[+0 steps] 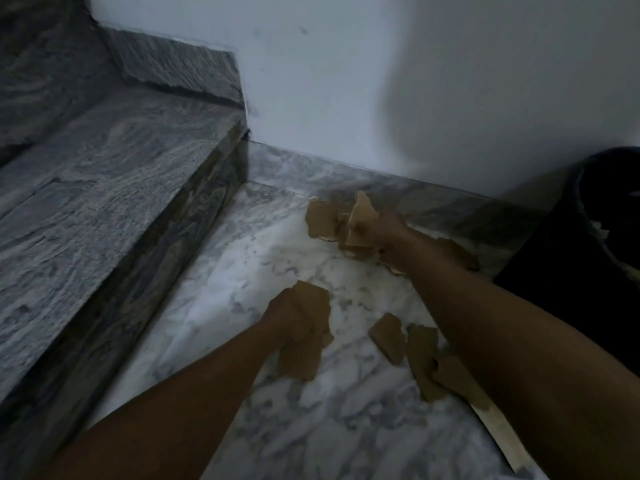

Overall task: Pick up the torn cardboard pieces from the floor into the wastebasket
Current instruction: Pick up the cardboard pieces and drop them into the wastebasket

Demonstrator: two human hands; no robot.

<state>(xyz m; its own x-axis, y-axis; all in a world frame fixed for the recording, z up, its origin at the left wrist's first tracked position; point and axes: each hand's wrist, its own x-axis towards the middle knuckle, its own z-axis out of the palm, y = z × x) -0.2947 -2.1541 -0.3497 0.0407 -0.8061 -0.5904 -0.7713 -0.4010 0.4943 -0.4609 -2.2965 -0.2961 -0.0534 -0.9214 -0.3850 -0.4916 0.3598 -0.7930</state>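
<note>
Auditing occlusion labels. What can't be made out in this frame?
- Wastebasket: head view, cut off by the right edge; contents mostly unseen.
- Left hand: its back hides the fingers; how many layers are in the gripped cardboard is unclear.
- Right hand: blurred; its grip on the upright piece is indistinct.
- Floor pieces, lower right: partly hidden under the right forearm.
- Far piece: mostly behind the same forearm.

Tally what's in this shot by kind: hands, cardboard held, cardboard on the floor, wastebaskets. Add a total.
Hands: 2, left hand and right hand
Held cardboard pieces: 2, one per hand
Floor cardboard pieces: at least 4; blur may hide more
Wastebasket: 1
Total: at least 9
</note>
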